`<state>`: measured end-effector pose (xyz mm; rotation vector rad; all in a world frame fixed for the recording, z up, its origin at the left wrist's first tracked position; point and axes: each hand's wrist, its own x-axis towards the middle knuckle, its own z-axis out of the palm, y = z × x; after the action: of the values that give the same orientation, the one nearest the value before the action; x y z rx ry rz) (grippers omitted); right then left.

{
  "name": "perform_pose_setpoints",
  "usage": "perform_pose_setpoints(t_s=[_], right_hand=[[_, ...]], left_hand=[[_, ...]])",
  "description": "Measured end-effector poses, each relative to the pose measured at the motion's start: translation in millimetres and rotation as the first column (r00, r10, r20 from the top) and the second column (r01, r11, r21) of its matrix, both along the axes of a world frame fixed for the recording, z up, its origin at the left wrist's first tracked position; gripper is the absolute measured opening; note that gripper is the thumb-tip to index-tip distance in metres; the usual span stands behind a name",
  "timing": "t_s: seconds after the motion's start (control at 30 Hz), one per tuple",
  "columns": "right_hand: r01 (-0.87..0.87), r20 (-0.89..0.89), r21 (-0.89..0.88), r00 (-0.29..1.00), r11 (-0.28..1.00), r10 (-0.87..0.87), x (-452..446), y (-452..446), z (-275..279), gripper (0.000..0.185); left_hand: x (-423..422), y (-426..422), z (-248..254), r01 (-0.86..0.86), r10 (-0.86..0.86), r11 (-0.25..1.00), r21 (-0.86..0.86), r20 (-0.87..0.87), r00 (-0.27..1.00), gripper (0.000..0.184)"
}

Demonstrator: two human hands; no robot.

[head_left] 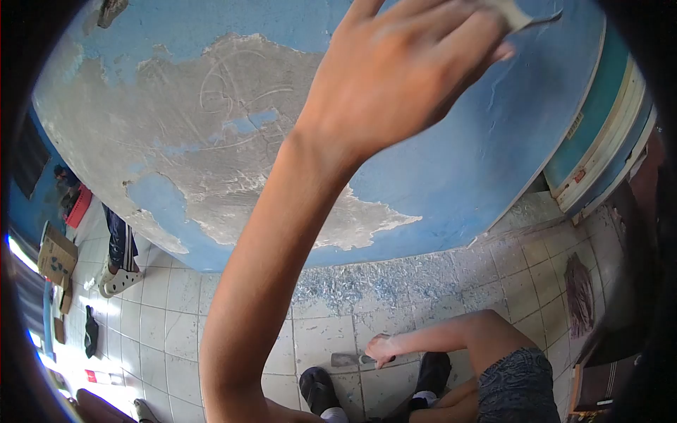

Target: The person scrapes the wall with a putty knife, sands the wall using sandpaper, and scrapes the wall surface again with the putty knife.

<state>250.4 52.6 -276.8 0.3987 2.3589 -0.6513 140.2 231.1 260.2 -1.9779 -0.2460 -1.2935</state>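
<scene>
A bare grey patch [183, 92] on the blue wall [451, 190] lies toward nine o'clock from the raised left hand [405, 81]. Low at six o'clock, the right hand [381, 348] grips a scraper [344, 360], nearly level, blade toward nine, over floor tiles [185, 340]. The left hand, nearer the wall, holds a blurred thin tool [517, 14], dark tip toward two; I cannot tell whether it touches. Blue paint runs to the wall's edge at three.
</scene>
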Motion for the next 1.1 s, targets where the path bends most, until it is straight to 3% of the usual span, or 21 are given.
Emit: perform_pose_setpoints(t_s=[0.1, 0.13, 0.2, 0.27, 0.37, 0.43, 0.53, 0.67, 0.73, 0.87, 1.1], right_hand=[[0.036, 0.127, -0.354, 0.992, 0.935, 0.010, 9.8, 35.7, -26.2, 0.051], [-0.038, 0.035, -0.348, 0.998, 0.937, 0.053, 19.1, 50.8, -0.9, 0.053], [0.055, 0.088, -0.295, 0.996, 0.954, -0.030, 35.7, 76.4, 74.3, 0.058], [0.259, 0.167, -0.312, 0.962, 0.914, -0.216, 62.1, 101.8, 109.3, 0.060], [0.488, 0.097, -0.099, 0.872, 0.867, -0.480, 100.8, 121.6, 145.5, 0.057], [0.611, 0.012, 0.080, 0.790, 0.788, -0.613, 115.8, 128.9, 170.7, 0.057], [0.413, -0.286, 0.514, 0.909, 0.752, -0.304, 141.2, 144.9, 184.6, 0.050], [0.429, -0.472, 0.644, 0.874, 0.634, -0.112, 164.4, 164.7, 210.5, 0.048], [0.469, -0.556, 0.694, 0.831, 0.546, -0.006, 180.6, 172.8, 201.0, 0.045], [0.521, -0.573, 0.717, 0.819, 0.464, -0.033, 204.1, 177.5, 190.5, 0.044], [0.603, -0.686, 0.663, 0.726, 0.444, 0.039, 211.1, 182.9, 189.1, 0.038]], left_hand=[[15.9, 12.4, 31.5, 0.114, -0.124, 0.986, 0.122, 0.078, 0.989, 0.025], [20.2, 20.2, 35.6, 0.188, -0.203, 0.971, 0.146, 0.101, 0.974, 0.025], [23.7, 24.0, 32.6, 0.290, -0.329, 0.929, 0.231, 0.151, 0.932, 0.026], [13.4, 24.3, 7.4, 0.146, -0.171, 0.964, 0.220, 0.096, 0.981, 0.033], [-3.6, 10.5, -42.1, -0.083, 0.087, 0.993, 0.083, -0.047, 0.995, 0.037], [-17.3, 20.1, -62.5, -0.078, 0.078, 0.997, 0.008, -0.068, 0.995, 0.039], [-32.3, 34.3, -86.5, -0.142, 0.138, 0.988, -0.056, -0.078, 0.987, 0.046], [-45.3, 49.6, -104.5, -0.235, 0.230, 0.970, -0.062, -0.080, 0.970, 0.051], [-48.5, 51.2, -105.8, -0.251, 0.243, 0.965, -0.072, -0.100, 0.965, 0.053], [-51.2, 58.6, -117.4, -0.274, 0.264, 0.961, -0.037, -0.168, 0.950, 0.059], [-53.0, 62.3, -152.3, -0.262, 0.224, 0.964, -0.042, -0.402, 0.888, 0.062]])
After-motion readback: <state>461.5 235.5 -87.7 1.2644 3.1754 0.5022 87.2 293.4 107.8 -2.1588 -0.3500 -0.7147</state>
